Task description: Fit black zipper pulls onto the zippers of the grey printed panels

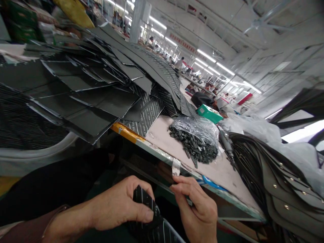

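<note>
a narrow, black, fabric-like piece with white stripes (154, 224) sits below the pale, flat tabletop (160, 133), pinched by the left hand (121, 202); firm thumb pressure should steady it. the right hand (198, 206) is half curled; its hold, if any, i cannot tell.

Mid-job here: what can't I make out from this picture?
Head view: the far end of the striped piece, cut off by the bottom edge.
Head view: whether the right hand pinches anything; blur and its own closed fingers hide it.
Head view: the small dark pieces, too small and blurred to tell apart, partly covered by clear plastic.
Head view: the far red lettering, too small and blurred to read.
</note>
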Motion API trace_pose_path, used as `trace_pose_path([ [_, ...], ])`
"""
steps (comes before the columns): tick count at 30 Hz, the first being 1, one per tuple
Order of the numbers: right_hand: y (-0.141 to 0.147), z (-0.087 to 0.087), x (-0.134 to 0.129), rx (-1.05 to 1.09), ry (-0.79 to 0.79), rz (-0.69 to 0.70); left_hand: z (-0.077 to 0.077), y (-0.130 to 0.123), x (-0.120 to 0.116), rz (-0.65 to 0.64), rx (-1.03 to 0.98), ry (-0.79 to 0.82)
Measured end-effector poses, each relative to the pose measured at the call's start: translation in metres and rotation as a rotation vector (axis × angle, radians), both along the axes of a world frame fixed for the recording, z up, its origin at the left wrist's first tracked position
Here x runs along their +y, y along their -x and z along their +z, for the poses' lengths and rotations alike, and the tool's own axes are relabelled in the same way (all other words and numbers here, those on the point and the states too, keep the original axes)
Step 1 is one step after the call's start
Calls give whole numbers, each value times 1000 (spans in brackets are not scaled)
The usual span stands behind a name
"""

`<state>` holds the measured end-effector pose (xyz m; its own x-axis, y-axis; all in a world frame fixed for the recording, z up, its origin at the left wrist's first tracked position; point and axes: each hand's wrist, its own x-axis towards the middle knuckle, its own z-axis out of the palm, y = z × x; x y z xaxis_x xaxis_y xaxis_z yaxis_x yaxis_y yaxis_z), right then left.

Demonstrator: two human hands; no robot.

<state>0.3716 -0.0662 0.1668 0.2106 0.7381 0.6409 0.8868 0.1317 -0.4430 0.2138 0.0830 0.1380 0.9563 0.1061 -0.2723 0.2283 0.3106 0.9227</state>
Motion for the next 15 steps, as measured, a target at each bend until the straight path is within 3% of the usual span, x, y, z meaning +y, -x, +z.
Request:
trace_pose_path([
  [10, -7, -12, 4, 199, 37, -115, 0, 0, -3, 59, -31, 19],
  [12, -8, -15, -2, 356, 12, -145, 1, -1, -3, 91, -43, 41],
  [15, -4, -21, -19, 795, -66, -131, 2, -6, -6, 143, -28, 69],
])
